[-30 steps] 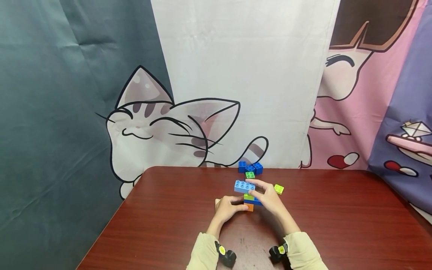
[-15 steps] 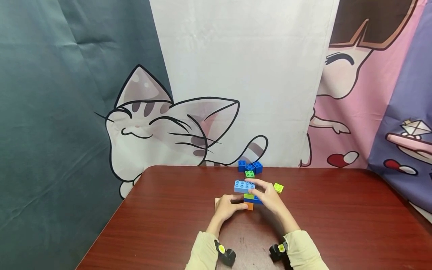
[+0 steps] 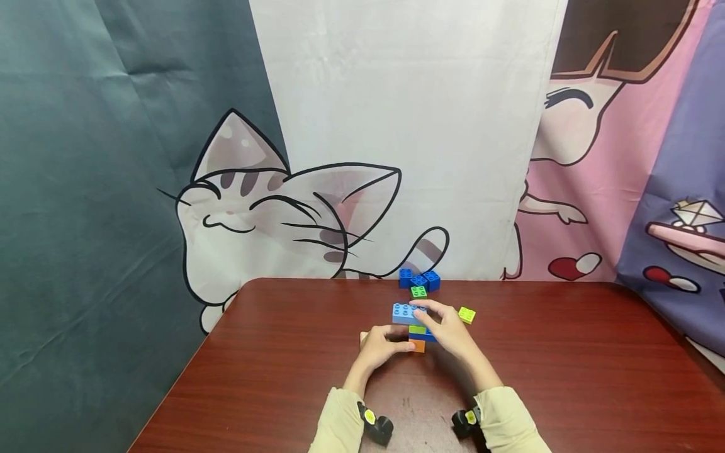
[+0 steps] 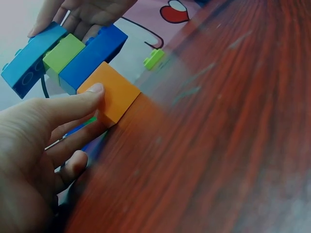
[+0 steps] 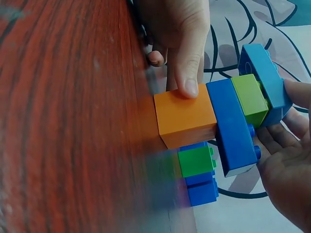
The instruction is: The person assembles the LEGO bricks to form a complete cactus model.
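While our left hand (image 3: 376, 347) pinches the orange brick (image 5: 183, 115) standing on the table (image 3: 272, 352), short of its far edge, our right hand (image 3: 451, 328) grips the light-blue brick (image 3: 401, 313) over the lime brick (image 5: 249, 101). We seem to be seating this top piece, so the next move probably calls for lining it up and pressing straight down.

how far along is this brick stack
Done: the blue brick sits on the orange brick, with the lime brick on top. In hand: the right hand holds the light blue brick at the lime brick, seemingly not fully seated; the left hand grips the orange brick. Remaining: probably pressing the top down; three blue bricks, a green brick and a loose lime brick lie apart.
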Demonstrator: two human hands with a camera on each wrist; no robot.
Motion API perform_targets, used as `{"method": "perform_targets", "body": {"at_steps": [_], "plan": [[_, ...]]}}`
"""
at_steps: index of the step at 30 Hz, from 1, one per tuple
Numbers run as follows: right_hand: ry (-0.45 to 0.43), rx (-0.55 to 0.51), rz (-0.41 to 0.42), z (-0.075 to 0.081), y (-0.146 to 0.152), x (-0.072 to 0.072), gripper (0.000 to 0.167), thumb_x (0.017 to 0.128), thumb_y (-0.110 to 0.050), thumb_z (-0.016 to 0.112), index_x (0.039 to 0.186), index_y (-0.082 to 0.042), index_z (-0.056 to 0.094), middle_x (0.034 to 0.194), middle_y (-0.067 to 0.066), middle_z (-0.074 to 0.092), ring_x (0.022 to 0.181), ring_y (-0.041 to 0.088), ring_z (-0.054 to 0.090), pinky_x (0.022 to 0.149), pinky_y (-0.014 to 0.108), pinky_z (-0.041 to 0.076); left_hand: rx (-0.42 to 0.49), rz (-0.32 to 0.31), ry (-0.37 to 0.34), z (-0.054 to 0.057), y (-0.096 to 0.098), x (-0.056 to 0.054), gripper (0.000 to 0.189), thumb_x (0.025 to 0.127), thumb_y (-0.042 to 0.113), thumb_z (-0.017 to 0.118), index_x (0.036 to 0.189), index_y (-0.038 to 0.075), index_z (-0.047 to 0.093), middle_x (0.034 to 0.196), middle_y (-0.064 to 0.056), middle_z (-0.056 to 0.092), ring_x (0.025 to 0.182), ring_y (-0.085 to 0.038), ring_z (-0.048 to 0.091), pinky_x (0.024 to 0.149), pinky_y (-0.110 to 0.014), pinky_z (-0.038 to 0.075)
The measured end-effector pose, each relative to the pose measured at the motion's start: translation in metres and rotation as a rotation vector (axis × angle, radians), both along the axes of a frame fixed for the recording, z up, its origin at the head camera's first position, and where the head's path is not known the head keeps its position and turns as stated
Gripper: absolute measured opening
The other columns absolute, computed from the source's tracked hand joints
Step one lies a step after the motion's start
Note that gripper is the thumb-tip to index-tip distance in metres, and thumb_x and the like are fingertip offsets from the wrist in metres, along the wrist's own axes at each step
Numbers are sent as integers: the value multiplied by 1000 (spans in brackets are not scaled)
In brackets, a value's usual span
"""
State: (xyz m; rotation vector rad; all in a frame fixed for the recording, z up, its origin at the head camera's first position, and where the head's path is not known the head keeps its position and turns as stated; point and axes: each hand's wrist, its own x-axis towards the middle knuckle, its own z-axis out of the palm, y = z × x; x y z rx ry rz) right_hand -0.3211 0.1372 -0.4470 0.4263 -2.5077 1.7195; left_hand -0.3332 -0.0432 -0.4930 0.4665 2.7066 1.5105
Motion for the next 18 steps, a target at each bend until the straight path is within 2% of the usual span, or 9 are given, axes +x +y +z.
{"method": "perform_targets", "body": {"at_steps": [4, 13, 18], "plan": [[8, 5, 9, 0, 1, 0, 36, 99, -24, 57, 128, -3, 61, 123, 22, 65, 97, 22, 66, 87, 28, 57, 12, 2, -9, -2, -1, -2, 38, 77, 34, 82, 110, 16, 75, 108, -2, 76, 102, -21, 66, 79, -35, 23], [41, -14, 9, -2, 1, -1, 34, 97, -21, 60, 124, 0, 63, 119, 22, 67, 92, 14, 66, 82, 17, 54, -8, 4, 6, -3, 0, -1, 38, 77, 36, 81, 109, 15, 75, 107, -2, 76, 100, -21, 66, 79, -35, 23], [46, -30, 12, -3, 2, -2, 34, 95, -21, 63, 123, -2, 65, 119, 21, 68, 94, 18, 67, 86, 24, 56, -18, 2, 13, -2, -1, -1, 39, 78, 36, 81, 109, 14, 75, 107, -3, 76, 100, -21, 66, 78, -35, 23]]}}
